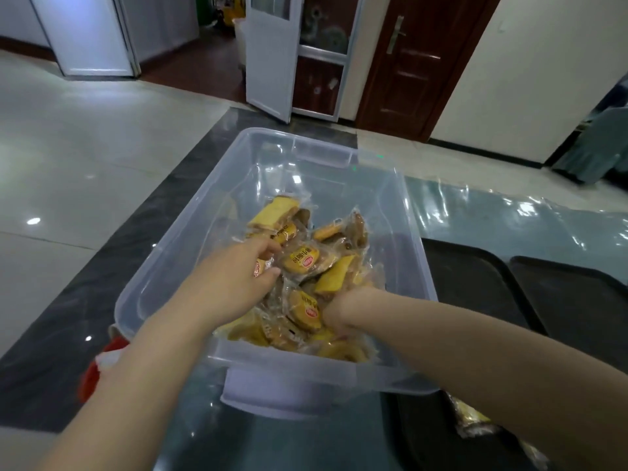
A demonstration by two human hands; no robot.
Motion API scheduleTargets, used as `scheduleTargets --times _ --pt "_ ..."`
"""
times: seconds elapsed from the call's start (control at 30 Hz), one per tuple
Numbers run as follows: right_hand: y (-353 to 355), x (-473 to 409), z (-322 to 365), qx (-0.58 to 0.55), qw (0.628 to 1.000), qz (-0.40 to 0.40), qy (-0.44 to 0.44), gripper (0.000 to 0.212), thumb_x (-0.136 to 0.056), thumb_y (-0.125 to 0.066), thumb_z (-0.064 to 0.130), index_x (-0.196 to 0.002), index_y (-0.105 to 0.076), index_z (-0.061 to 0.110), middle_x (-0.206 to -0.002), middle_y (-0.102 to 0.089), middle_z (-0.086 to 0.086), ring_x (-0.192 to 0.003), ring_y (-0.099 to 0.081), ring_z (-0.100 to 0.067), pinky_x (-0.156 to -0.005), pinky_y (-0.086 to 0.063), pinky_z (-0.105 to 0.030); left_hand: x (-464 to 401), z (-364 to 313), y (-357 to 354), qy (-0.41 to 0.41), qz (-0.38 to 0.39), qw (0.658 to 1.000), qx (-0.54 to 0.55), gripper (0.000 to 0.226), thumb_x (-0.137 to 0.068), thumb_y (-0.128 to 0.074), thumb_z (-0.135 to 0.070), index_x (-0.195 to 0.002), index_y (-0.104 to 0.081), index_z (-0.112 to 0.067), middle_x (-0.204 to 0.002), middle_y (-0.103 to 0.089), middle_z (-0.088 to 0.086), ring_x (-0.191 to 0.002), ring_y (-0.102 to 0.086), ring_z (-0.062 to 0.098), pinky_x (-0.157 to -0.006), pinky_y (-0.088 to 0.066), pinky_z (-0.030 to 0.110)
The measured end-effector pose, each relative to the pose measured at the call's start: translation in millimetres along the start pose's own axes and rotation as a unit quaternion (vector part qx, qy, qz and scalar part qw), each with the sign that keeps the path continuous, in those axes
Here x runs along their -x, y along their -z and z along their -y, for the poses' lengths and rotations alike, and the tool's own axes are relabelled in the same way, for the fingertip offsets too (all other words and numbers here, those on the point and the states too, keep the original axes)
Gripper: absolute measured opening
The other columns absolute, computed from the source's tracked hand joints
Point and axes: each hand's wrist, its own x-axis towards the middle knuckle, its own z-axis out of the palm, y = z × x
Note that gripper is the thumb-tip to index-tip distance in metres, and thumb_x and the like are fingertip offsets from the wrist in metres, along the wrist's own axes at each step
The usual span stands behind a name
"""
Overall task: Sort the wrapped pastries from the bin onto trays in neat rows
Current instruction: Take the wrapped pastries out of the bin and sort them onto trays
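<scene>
A clear plastic bin [390,212] stands in front of me and holds a heap of wrapped pastries [302,261] in yellow and clear wrappers. Both hands are inside it. My left hand [241,277] grips a wrapped pastry [260,268] at the left of the heap, fingers curled round it. My right hand [343,309] is dug into the near right of the heap with its fingers curled among the wrappers; what it holds is hidden. Black trays [475,287] lie to the right of the bin, and one near tray carries wrapped pastries [475,423].
The bin sits on a table covered with clear plastic sheeting [509,212]. A second black tray [577,300] lies further right. A red and white object [98,368] shows under my left forearm. Beyond are a tiled floor and doors.
</scene>
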Motion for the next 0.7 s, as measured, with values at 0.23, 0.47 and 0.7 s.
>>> scheduleTargets --times 0.23,0.47,0.7 --pt "-3.2 -6.5 4.1 0.06 0.998 -0.036 0.012 0.052 -0.088 -0.062 0.017 -0.135 -0.044 0.005 -0.138 -0.043 -0.018 -0.13 -0.035 -0.043 -0.107 -0.031 -0.057 -2.9 4.5 -4.9 0.03 0.15 0.988 -0.037 0.047 -0.08 -0.069 -0.041 -0.122 -0.051 -0.031 -0.118 -0.057 -0.01 -0.097 -0.056 0.01 -0.079 -0.047 0.027" --pt "12.7 3.3 -0.9 -0.073 0.969 -0.23 0.054 0.041 -0.078 -0.063 -0.001 -0.116 -0.057 0.014 -0.114 -0.055 -0.009 -0.093 -0.058 -0.027 -0.077 -0.054 -0.035 -7.0 -12.4 -14.8 -0.057 0.321 0.926 -0.188 0.053 -0.08 -0.067 -0.019 -0.129 -0.049 -0.026 -0.123 -0.058 -0.003 -0.105 -0.056 0.02 -0.089 -0.049 0.035" --pt "14.5 3.9 -11.1 -0.144 0.943 -0.299 -0.037 0.043 -0.086 -0.05 -0.005 -0.126 -0.051 0.01 -0.128 -0.046 -0.014 -0.103 -0.058 -0.034 -0.08 -0.052 -0.04 -31.2 -25.0 -33.0 -0.102 0.392 0.849 -0.338 0.042 -0.086 -0.061 -0.012 -0.128 -0.052 -0.014 -0.105 -0.06 0.002 -0.088 -0.057 0.021 -0.07 -0.048 0.029"
